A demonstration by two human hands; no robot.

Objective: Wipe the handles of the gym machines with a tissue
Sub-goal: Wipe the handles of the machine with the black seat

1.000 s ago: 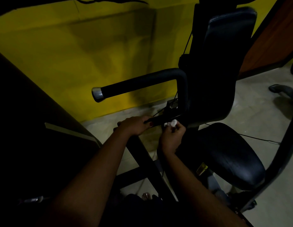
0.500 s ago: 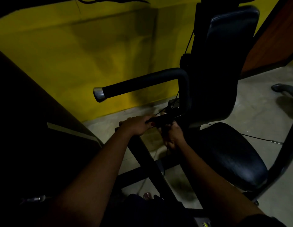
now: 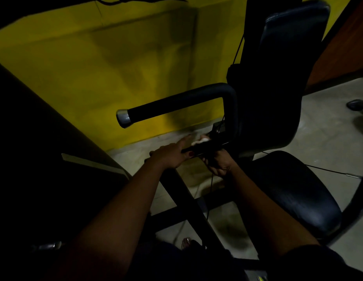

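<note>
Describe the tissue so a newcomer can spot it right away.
Start at the black seat back by the yellow wall; a long handle with a silver cap juts left from it. Below that handle a thin dark bar runs between the left hand and right hand, and the tissue shows at its top edge. It is the only white thing there.

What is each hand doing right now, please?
Left hand: open, resting on the low black handle bar.
Right hand: grips white crumpled tissue round that bar.
</note>
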